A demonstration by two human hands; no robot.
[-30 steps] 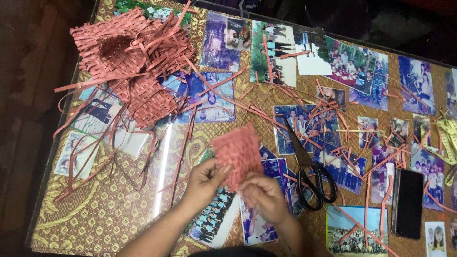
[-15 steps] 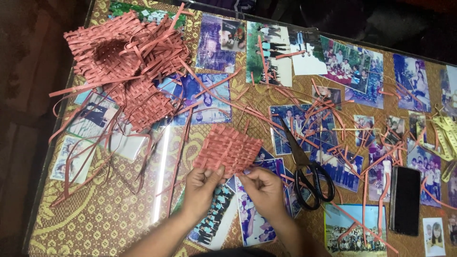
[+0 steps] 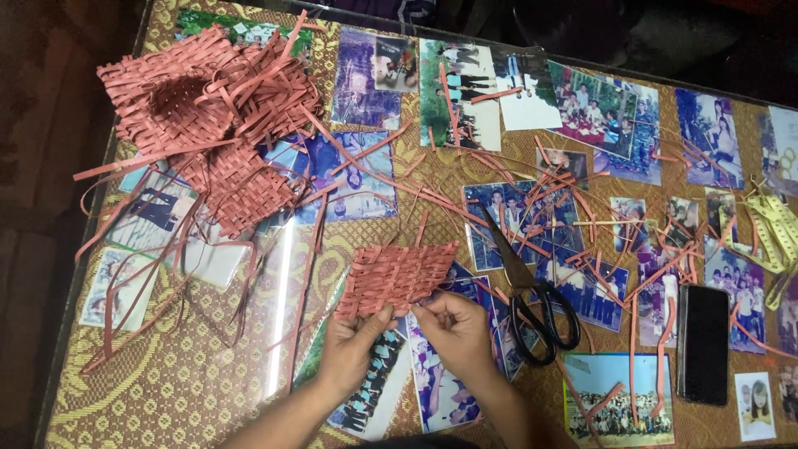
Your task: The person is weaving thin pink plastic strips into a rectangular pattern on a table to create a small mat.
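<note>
A small woven mat of salmon-pink strips (image 3: pixel 395 277) lies low over the glass table top near the front edge. My left hand (image 3: pixel 353 341) grips its lower left edge with thumb on top. Fingers of my right hand (image 3: pixel 455 326) pinch the mat's lower right edge, close to the left hand. Loose strip ends stick out of the mat's top and right side.
Black-handled scissors (image 3: pixel 532 295) lie just right of my hands. A pile of woven pink pieces (image 3: pixel 204 116) and loose strips (image 3: pixel 166 266) fills the back left. A black phone (image 3: pixel 703 343) and yellow tape measure (image 3: pixel 769 233) sit right. Photographs (image 3: pixel 598 108) lie under the glass.
The mat has been turned from upright and narrow to wide and flat. Both hands stayed at its lower edge and drew slightly toward me.
</note>
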